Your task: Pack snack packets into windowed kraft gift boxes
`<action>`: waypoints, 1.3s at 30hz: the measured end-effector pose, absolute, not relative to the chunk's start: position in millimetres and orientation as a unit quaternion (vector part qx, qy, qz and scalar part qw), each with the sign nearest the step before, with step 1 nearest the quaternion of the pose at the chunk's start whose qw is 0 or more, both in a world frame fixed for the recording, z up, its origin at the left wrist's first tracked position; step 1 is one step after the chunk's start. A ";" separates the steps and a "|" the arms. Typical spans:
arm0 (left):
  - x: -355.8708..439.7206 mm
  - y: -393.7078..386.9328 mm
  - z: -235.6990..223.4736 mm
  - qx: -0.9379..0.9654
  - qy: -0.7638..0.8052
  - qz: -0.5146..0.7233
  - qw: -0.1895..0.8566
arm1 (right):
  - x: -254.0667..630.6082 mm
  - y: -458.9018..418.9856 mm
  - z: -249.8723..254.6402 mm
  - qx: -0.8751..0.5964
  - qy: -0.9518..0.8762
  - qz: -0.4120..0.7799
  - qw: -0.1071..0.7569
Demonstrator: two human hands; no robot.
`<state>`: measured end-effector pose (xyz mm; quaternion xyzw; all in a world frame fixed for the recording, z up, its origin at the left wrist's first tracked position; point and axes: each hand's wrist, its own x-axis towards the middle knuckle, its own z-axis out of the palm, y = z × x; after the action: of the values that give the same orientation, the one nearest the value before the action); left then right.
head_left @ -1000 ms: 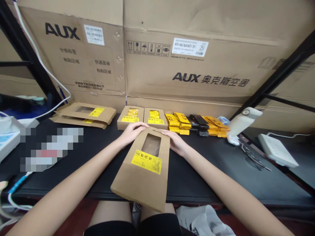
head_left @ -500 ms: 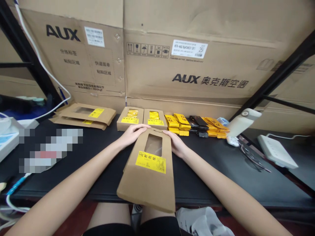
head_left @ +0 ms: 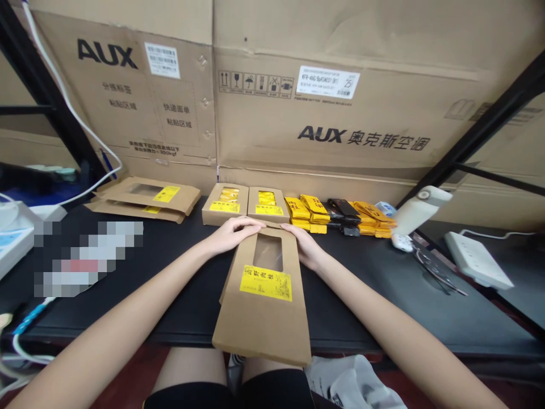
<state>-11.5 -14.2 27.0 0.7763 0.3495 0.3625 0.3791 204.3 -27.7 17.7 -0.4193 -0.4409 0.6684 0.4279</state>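
A brown cardboard box point(head_left: 259, 329) with a clear window and a yellow label lies tilted between my hands, its near end hanging past the table's front edge. My left hand point(head_left: 236, 232) has its fingers closed on the far left corner of the box. At the far right corner, the fingers of my right hand point(head_left: 303, 244) grip the same end, by the flap. Just beyond stand two window boxes point(head_left: 225, 205) with yellow packets showing inside. To their right are yellow packets point(head_left: 309, 211), black packets point(head_left: 343, 213) and orange packets point(head_left: 370, 218).
Flattened window boxes point(head_left: 145, 196) lie at the back left. A white bottle point(head_left: 421, 210), glasses point(head_left: 438, 272) and a power strip point(head_left: 479, 261) are on the right. Large cartons point(head_left: 366, 113) wall off the back. A plastic bag point(head_left: 353, 380) hangs below the table edge.
The near end of the box has swung slightly right and up. My left fingers have shifted a little right along its far end, drawing nearer to my right hand.
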 end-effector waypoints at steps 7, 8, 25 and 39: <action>-11.3 -17.3 26.4 0.799 0.340 0.353 0.348 | 203.0 -29.7 19.1 -0.422 -0.455 0.652 0.436; -11.0 -17.9 26.5 0.799 0.343 0.356 0.342 | 203.0 -29.5 18.7 -0.423 -0.457 0.648 0.438; -5.1 -18.0 23.3 0.750 0.375 0.429 0.336 | 205.4 -23.5 13.4 -0.438 -0.467 0.623 0.450; -4.8 -17.2 25.2 0.708 0.383 0.481 0.347 | 204.3 -27.4 14.2 -0.484 -0.590 0.496 0.415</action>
<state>-4.8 -17.2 25.2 0.7079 0.3828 0.4813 0.3475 204.3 -27.4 14.2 -0.4837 -0.5902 0.4956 0.4148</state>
